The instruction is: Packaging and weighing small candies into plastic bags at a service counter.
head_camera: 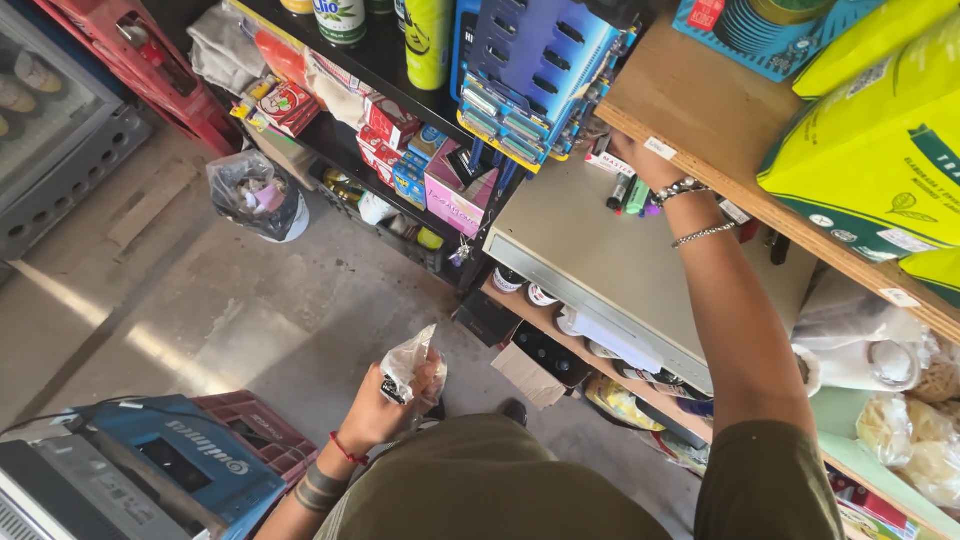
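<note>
The left hand (pixel 385 405) grips a small clear plastic bag (pixel 408 362), fingers closed around its lower part so the open top stands upward, held low over the concrete floor (pixel 250 310) and away from the shelving. The right hand (pixel 632 160) reaches up under the front edge of the wooden shelf (pixel 700 120), beside markers (pixel 628 192) on the grey ledge (pixel 590 240); its fingers are hidden, so its opening cannot be determined.

Single head cam is looking steeply down from above the shoulders, close in. It's facing the wooden shelf edge (pixel 700 170) at right and the concrete floor (pixel 230 310) at left.
</note>
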